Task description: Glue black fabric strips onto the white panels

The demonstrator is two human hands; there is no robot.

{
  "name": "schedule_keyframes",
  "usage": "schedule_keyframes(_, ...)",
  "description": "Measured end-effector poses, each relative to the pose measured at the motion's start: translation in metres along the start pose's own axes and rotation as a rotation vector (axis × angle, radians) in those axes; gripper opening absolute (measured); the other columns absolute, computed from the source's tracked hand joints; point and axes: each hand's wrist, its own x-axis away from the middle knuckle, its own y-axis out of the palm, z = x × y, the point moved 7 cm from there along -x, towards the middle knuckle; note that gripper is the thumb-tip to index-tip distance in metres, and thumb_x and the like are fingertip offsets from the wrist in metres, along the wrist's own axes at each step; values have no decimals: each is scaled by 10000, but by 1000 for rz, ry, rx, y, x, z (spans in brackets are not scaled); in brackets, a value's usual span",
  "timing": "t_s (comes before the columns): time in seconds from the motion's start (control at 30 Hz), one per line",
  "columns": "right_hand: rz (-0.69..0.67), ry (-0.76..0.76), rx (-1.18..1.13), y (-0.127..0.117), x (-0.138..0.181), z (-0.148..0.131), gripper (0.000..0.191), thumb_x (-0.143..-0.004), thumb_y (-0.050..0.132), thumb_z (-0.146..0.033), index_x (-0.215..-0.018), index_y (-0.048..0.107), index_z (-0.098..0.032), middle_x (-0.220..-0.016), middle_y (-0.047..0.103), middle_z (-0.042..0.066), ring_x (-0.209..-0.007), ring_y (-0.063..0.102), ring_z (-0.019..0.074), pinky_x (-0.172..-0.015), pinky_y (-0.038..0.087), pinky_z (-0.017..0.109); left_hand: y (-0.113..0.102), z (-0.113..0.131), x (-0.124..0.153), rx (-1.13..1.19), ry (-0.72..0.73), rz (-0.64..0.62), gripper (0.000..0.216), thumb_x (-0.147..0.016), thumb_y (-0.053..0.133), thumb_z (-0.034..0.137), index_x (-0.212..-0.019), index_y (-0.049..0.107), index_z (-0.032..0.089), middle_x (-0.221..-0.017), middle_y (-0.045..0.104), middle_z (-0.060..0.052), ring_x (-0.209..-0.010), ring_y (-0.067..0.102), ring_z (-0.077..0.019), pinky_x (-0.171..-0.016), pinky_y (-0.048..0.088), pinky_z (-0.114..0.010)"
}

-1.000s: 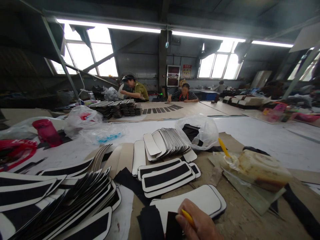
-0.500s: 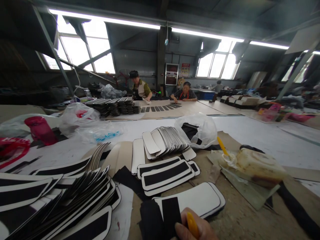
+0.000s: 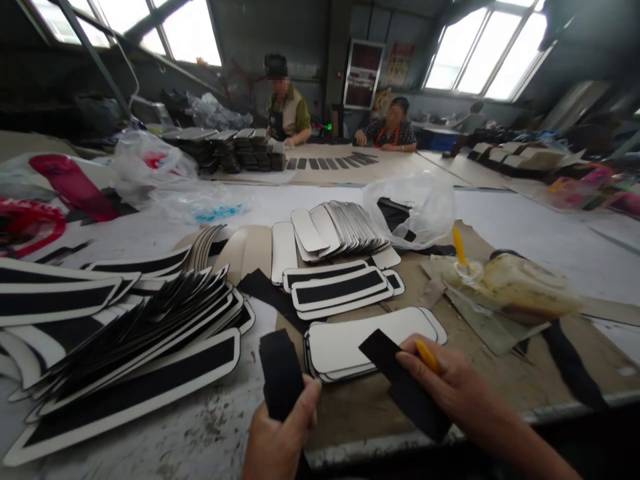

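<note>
My left hand is closed around a bundle of black fabric strips, its thumb pressed on top. In my right hand, a black strip is pinched by thumb and fingers, and a yellow handle also sticks out of that grip; its far end is hidden. The strip's tip hangs over a stack of blank white panels with rounded ends. Just beyond lie white panels with black strips on them. A large fanned pile of similar black-centred panels spreads to the left.
A stained plastic container with a yellow-handled tool stands at right. Behind the panels are a fanned white stack and a clear bag holding black pieces. Two people sit across the tables. The table's front edge runs below my hands.
My view has tilted down. My left hand has come into sight with the bundle, and my right hand has moved to the right, holding a strip apart from it.
</note>
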Motion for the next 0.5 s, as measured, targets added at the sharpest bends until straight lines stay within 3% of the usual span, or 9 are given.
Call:
schedule_keyframes(0.07, -86, -7, 165, -8, -7, 0, 348, -885, 393, -475, -683, 488, -207, -598, 491, -28, -564, 445, 126, -547, 351, 242, -10, 0, -12, -26, 35, 78, 390, -654, 688, 528, -763, 627, 159, -531, 493, 45, -505, 448, -116, -493, 354, -238)
schedule_keyframes(0.17, -254, -66, 280, -2, -25, -10, 350, -889, 399, -448, -658, 485, -199, -614, 505, -24, -575, 439, 125, -553, 328, 251, -9, 5, -25, -130, 84, 50, 384, -715, 623, 528, -804, 624, 154, -634, 568, 7, -616, 519, -155, -566, 391, -254)
schedule_keyframes(0.37, -507, -143, 224, 30, -65, -35, 312, -885, 425, -389, -656, 475, -183, -615, 456, -46, -571, 404, 102, -550, 321, 235, 7, 21, -36, -235, 160, -49, 312, -773, 563, 465, -803, 641, 164, -731, 643, -27, -736, 591, -194, -709, 444, -289)
schedule_keyframes(0.5, -577, -175, 252, 51, -86, -35, 308, -884, 436, -366, -651, 494, -173, -597, 450, -48, -556, 385, 95, -533, 304, 223, 9, 22, -46, -225, 143, -43, 246, -736, 606, 400, -801, 657, 169, -754, 668, -31, -751, 607, -203, -711, 463, -292)
